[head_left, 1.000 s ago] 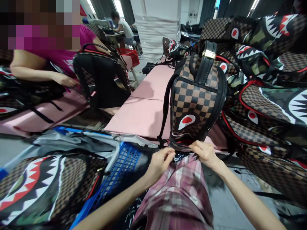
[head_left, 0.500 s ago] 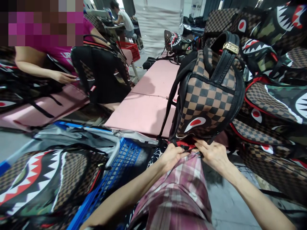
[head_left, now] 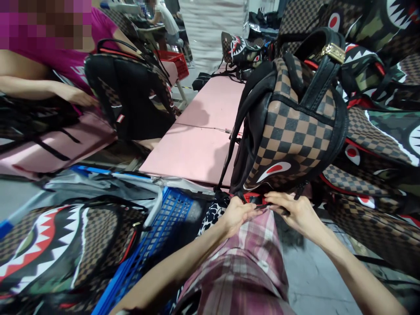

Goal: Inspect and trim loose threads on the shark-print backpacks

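Observation:
A brown-and-black checkered backpack (head_left: 295, 127) leans on the table edge in front of me. It has a black top handle with a gold buckle, a red-and-white eye patch and black straps. Red lining (head_left: 254, 199) shows at its near bottom edge. My left hand (head_left: 238, 216) is closed on the dark edge beside this lining, fingers pressed together. On the other side of the lining, my right hand (head_left: 292, 209) pinches the same edge with bent fingers. Exactly what lies between the fingertips is partly hidden.
A pink table (head_left: 197, 144) runs away ahead. Piled checkered and camouflage backpacks (head_left: 390, 131) crowd the right. At lower left, a shark-mouth backpack (head_left: 49, 249) lies by a blue crate (head_left: 170, 214). A co-worker (head_left: 74, 57) handles a black-backed bag (head_left: 138, 96).
The backpack has tipped slightly to the right, its handle shifting right and up in view. Both hands stay at its bottom edge, with fingers slightly shifted. The co-worker's hand has moved.

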